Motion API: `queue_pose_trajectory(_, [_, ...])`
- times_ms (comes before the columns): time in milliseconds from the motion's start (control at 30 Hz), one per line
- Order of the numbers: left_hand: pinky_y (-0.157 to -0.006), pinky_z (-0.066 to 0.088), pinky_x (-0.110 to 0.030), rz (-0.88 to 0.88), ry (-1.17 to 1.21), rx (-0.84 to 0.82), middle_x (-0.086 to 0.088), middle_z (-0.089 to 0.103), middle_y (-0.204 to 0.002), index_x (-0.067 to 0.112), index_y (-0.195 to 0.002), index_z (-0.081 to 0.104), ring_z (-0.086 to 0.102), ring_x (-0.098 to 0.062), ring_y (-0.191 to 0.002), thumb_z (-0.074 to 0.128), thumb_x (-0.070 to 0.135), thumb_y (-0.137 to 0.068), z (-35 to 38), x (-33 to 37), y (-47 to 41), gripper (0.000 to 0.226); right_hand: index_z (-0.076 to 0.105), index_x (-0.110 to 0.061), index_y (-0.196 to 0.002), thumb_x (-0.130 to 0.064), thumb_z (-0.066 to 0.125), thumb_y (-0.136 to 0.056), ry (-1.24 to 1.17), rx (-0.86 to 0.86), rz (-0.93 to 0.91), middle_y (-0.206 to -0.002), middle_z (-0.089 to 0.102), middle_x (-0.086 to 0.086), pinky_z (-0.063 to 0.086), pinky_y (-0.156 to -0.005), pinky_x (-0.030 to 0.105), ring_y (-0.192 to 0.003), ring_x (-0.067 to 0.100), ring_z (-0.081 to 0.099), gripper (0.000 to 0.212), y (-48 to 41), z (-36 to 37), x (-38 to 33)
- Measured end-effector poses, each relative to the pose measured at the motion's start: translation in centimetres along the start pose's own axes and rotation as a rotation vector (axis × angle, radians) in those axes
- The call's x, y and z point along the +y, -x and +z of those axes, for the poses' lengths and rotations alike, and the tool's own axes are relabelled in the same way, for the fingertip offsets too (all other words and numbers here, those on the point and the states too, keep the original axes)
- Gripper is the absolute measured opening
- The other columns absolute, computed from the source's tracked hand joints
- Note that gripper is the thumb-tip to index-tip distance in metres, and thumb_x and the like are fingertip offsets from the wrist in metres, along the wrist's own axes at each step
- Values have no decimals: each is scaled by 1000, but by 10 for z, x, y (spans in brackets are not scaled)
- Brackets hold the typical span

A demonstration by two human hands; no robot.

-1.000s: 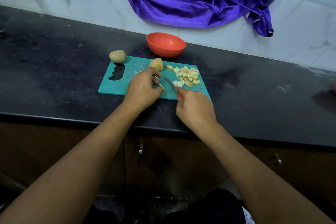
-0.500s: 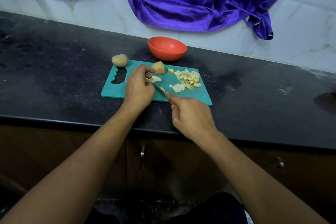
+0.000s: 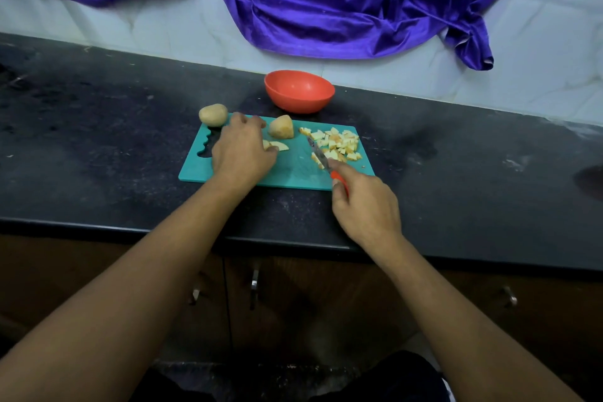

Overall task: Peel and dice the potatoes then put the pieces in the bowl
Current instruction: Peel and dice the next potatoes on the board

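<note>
Two bare hands work at a teal cutting board (image 3: pixel 293 174) set near the front edge of a black counter (image 3: pixel 98 157), with the dicing judged to be roughly half done. The right hand (image 3: pixel 367 209) has its fingers curled round the red handle of a small knife (image 3: pixel 318 153), forefinger laid along the top. The blade points away into the near side of the diced pile (image 3: pixel 339 142) heaped at the board's right end. The left hand (image 3: pixel 243 153) lies palm-down on the board's left half, thumb tip touching a couple of pale slices (image 3: pixel 279 145). Its other fingers bend down out of sight, so whether they pinch anything cannot be told. A cut potato piece (image 3: pixel 281 128) stands just beyond the slices, and a whole potato (image 3: pixel 213 114), apparently in its skin, rests at the board's far left corner. The orange bowl (image 3: pixel 298 91) waits just behind the board, with no pieces showing in it. By the look of them, the slices will be light, wet and slippery on the plastic, firm enough to keep their shape but quick to skid under a blade. They are best pinned flat from above, fingertips tucked back from the edge. The dice would be easiest to gather by scooping, or by sliding them off the board.
</note>
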State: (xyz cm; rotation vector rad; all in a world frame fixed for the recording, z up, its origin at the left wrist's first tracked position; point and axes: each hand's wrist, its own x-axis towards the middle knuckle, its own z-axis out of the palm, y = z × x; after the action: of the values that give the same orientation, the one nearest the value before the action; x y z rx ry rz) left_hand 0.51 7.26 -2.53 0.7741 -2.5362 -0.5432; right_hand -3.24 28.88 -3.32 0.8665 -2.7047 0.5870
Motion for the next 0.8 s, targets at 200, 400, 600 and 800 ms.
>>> queue_pose_trajectory(200, [-90,52,-43,88,-138,-78,-10,64,-122,17,-120,70,61,-29,-111,71,49,-91,-3,-6,-16,43,49,-39,-150,-34,46,-106,-18,-4,-13,-74,53,-14,34,-50,21,-57,4,48,44,0,0,2])
queue_pose_trajectory(400, [-93,52,-44,191,115,-1,1,63,-121,25,-123,68,60,-21,-110,81,37,-83,-2,-8,0,44,50,-39,-149,-33,47,-106,-20,-3,2,-74,54,-14,35,-51,22,-57,4,49,44,0,0,2])
queue_pose_trajectory(600, [-96,53,-35,419,277,-247,9,69,-122,24,-126,69,63,-8,-104,70,9,-82,2,3,22,46,49,-40,-149,-33,47,-105,-33,5,12,-76,58,-12,38,-53,24,-58,4,50,44,2,0,1])
queue_pose_trajectory(800, [-96,51,-33,326,321,-147,11,69,-116,23,-125,69,60,-9,-106,77,35,-88,7,-3,26,40,48,-42,-149,-34,47,-105,-32,6,29,-75,57,-13,37,-52,22,-58,5,51,44,2,-1,-1])
